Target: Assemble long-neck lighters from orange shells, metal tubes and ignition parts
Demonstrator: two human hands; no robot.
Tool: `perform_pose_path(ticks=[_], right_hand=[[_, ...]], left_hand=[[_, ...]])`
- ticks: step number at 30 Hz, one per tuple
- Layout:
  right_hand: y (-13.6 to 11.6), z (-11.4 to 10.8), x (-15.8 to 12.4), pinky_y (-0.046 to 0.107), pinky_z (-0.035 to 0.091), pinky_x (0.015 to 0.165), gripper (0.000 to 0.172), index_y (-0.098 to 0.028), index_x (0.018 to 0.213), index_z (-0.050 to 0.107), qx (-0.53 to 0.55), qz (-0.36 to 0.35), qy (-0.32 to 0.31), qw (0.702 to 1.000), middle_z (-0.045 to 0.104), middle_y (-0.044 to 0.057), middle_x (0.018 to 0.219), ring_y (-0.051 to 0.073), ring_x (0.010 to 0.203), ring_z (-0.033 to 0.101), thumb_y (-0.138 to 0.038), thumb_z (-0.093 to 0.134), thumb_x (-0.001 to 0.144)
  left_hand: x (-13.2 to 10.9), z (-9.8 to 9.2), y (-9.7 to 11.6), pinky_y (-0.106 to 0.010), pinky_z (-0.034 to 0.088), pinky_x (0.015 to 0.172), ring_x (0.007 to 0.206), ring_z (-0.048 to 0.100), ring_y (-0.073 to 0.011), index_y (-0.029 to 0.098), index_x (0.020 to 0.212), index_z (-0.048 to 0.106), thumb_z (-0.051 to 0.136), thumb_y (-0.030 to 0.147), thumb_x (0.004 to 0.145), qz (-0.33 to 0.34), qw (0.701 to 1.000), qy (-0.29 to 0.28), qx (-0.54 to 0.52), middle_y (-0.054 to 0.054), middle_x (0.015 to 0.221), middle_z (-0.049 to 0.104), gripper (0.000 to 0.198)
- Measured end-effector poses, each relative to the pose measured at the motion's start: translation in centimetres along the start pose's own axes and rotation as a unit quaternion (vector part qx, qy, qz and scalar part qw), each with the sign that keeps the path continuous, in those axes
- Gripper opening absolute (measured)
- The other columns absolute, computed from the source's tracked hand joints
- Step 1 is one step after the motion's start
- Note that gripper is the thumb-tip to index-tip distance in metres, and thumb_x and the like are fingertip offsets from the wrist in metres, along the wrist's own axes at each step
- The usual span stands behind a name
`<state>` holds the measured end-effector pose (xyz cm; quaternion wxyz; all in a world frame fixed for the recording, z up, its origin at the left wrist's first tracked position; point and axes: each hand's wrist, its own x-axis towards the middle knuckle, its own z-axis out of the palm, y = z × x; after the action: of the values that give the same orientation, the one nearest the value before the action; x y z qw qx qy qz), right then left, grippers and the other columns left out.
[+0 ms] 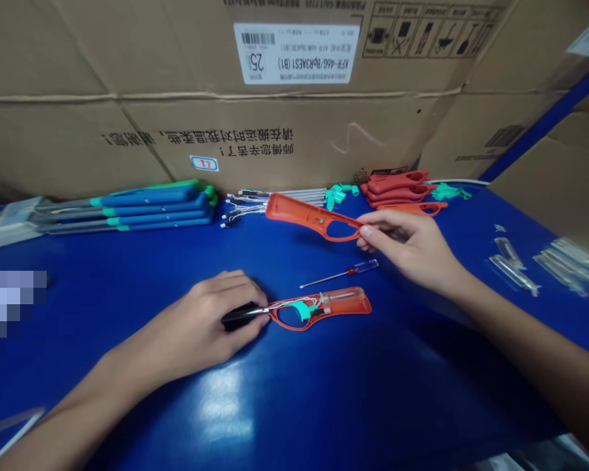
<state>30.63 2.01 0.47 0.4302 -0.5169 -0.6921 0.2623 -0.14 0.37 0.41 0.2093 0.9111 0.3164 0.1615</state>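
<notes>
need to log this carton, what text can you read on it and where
"KFR-46G/BpR3AES1 (B1)" on the white label, upside down
"25" on the same label
"师傅您辛苦了!" printed on the cardboard carton, upside down
"请在搬运时对我温柔些,谢谢您!" printed beside that line, upside down
"33" in red on the small sticker
The label's small print is too small to read.

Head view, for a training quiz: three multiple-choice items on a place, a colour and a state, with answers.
1. Where does the screwdriver lie?
A) On the cardboard box
B) On the blue bench, beside the orange housing
C) Held in a hand

2. What colour is the clip in that housing?
A) Red
B) White
C) Teal

3. What is the right hand doing with the second housing?
A) Holding it up
B) Pressing it down
C) Laying it down

1 B: it lies beside that housing.
2 C: teal shows against the orange.
3 A: the housing hangs above its shadow.
</notes>
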Motion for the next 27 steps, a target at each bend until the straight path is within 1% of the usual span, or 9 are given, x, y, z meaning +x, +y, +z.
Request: perform_pose_path(ticks=[3,8,11,14,18,21,23,25,27], right_hand=[[-0.8,-0.4,0.0,0.03,0.056,0.064,0.022,-0.02,0.096,0.069,0.106,0.049,0.008,0.993,0.072,0.001,0.071,0.015,0.063,0.068,-0.037,0.073,0.082],[-2.0,0.0,-0.6,0.027,0.056,0.063,0.023,-0.019,0.095,0.07,0.217,0.09,-0.028,0.972,0.072,-0.001,0.068,0.013,0.062,0.067,-0.036,0.076,0.08],[-2.7,0.5,-1.4,0.024,0.056,0.064,0.018,-0.017,0.095,0.072,0.23,0.109,-0.074,0.964,0.073,0.0,0.068,0.012,0.062,0.068,-0.031,0.073,0.084],[-3.4,0.9,-2.0,0.024,0.055,0.065,0.016,-0.016,0.097,0.072,0.253,0.116,-0.13,0.952,0.074,0.001,0.07,0.012,0.064,0.069,-0.028,0.071,0.087],[-3.8,1.0,-2.3,0.024,0.055,0.065,0.017,-0.015,0.099,0.072,0.291,0.126,-0.174,0.932,0.074,0.002,0.07,0.013,0.065,0.069,-0.029,0.069,0.09],[-3.6,0.9,-2.4,0.025,0.055,0.068,0.029,-0.017,0.107,0.071,0.332,0.127,-0.199,0.913,0.075,0.004,0.079,0.014,0.07,0.07,-0.041,0.068,0.091],[-3.5,0.8,-2.5,0.025,0.056,0.071,0.04,-0.019,0.113,0.069,0.343,0.112,-0.213,0.908,0.075,0.005,0.088,0.015,0.078,0.071,-0.048,0.072,0.086],[-3.7,0.8,-2.7,0.025,0.055,0.075,0.054,-0.022,0.117,0.067,0.322,0.084,-0.211,0.919,0.073,0.005,0.095,0.016,0.085,0.07,-0.049,0.083,0.073],[-4.0,0.7,-3.0,0.024,0.054,0.077,0.065,-0.024,0.117,0.067,0.292,0.051,-0.191,0.936,0.07,0.003,0.1,0.015,0.088,0.067,-0.047,0.091,0.06]], left_hand=[[-0.1,0.1,0.0,-0.031,0.05,0.079,0.087,0.064,-0.0167,0.019,0.096,0.066,0.059,0.027,0.093,0.002,1.0,0.02,0.015,-0.003,0.093,0.069,0.01],[-0.5,0.1,0.3,-0.032,0.05,0.081,0.086,0.063,-0.0173,0.016,0.102,0.061,0.07,0.021,0.085,0.055,0.975,0.197,0.091,-0.004,0.094,0.066,0.02],[-0.4,0.1,0.7,-0.033,0.049,0.083,0.091,0.062,-0.0196,0.013,0.115,0.057,0.071,0.017,0.084,0.055,0.95,0.263,0.158,-0.008,0.101,0.065,0.035],[-0.2,0.2,0.7,-0.035,0.05,0.081,0.092,0.061,-0.0221,0.012,0.118,0.058,0.072,0.015,0.082,0.066,0.931,0.288,0.214,-0.011,0.105,0.064,0.039],[-0.1,0.5,0.4,-0.035,0.049,0.071,0.079,0.061,-0.0209,0.017,0.099,0.065,0.071,0.009,0.081,0.087,0.924,0.296,0.227,-0.008,0.094,0.068,0.021],[0.0,0.6,0.4,-0.034,0.049,0.069,0.074,0.063,-0.0188,0.018,0.091,0.069,0.072,0.01,0.081,0.063,0.932,0.32,0.159,-0.005,0.087,0.071,0.013],[0.2,0.7,0.9,-0.032,0.051,0.072,0.074,0.065,-0.0168,0.019,0.087,0.072,0.074,0.014,0.08,-0.003,0.941,0.336,0.042,-0.003,0.084,0.073,0.008],[0.5,0.8,1.5,-0.03,0.053,0.072,0.076,0.067,-0.0165,0.021,0.08,0.074,0.076,0.022,0.078,-0.1,0.935,0.328,-0.092,-0.002,0.081,0.074,0.003],[0.8,0.9,2.1,-0.029,0.055,0.069,0.074,0.069,-0.0175,0.021,0.077,0.075,0.076,0.031,0.077,-0.155,0.926,0.306,-0.159,-0.003,0.081,0.075,0.01]])
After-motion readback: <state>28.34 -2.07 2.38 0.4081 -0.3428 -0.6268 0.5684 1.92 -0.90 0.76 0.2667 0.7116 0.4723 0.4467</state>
